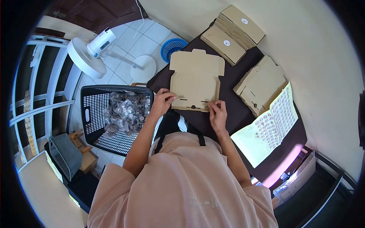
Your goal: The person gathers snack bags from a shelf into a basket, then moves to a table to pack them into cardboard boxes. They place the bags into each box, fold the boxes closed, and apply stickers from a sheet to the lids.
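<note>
Left hand [164, 100] and right hand [218, 114] are pinching, fingertips nearly together, small flaps [178, 97] by the near corners of an open cardboard box [195, 79] lying on a dark table [230, 78]. Black basket [91, 110] of wrapped packets [127, 114] is standing left, printed sheets [272, 127] are lying right; farther off, closed boxes [237, 28] are resting by the wall [304, 22].

We take this for a home packing corner: a fan [91, 57] on floor tiles [154, 36] far left, an open box [195, 78] on the table [230, 106], stacked boxes [230, 38] far right.
</note>
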Motion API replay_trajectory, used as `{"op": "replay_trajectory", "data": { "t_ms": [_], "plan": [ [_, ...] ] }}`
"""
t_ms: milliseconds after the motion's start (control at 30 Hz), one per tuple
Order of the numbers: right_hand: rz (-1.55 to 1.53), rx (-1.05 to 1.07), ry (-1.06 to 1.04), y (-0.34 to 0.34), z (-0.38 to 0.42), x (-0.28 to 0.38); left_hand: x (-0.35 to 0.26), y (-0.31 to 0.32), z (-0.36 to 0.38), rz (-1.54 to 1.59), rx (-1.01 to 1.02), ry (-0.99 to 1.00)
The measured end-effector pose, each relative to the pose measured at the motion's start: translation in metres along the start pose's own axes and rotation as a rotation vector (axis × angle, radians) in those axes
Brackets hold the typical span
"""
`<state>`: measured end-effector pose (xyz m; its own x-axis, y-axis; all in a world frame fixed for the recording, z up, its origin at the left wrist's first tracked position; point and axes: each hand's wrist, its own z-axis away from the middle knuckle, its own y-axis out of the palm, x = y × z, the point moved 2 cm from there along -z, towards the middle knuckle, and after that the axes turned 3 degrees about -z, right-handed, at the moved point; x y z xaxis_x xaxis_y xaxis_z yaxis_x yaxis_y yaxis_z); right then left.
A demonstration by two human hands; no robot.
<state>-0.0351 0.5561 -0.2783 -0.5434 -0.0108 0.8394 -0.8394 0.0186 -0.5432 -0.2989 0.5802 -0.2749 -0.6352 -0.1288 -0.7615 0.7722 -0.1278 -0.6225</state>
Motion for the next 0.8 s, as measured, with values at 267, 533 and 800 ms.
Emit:
{"op": "replay_trajectory", "data": {
  "t_ms": [267, 533, 800],
  "plan": [
    [-0.11, 0.053, 0.048, -0.003, 0.002, 0.006, -0.01, 0.006, 0.006, 0.105, 0.185, -0.177],
    [-0.023, -0.056, -0.067, 0.004, -0.012, -0.006, -0.022, 0.014, 0.011, 0.312, 0.151, -0.149],
    [0.011, 0.071, -0.047, -0.004, -0.013, 0.006, -0.011, 0.017, 0.01, 0.17, 0.173, -0.077]
  ]
}}
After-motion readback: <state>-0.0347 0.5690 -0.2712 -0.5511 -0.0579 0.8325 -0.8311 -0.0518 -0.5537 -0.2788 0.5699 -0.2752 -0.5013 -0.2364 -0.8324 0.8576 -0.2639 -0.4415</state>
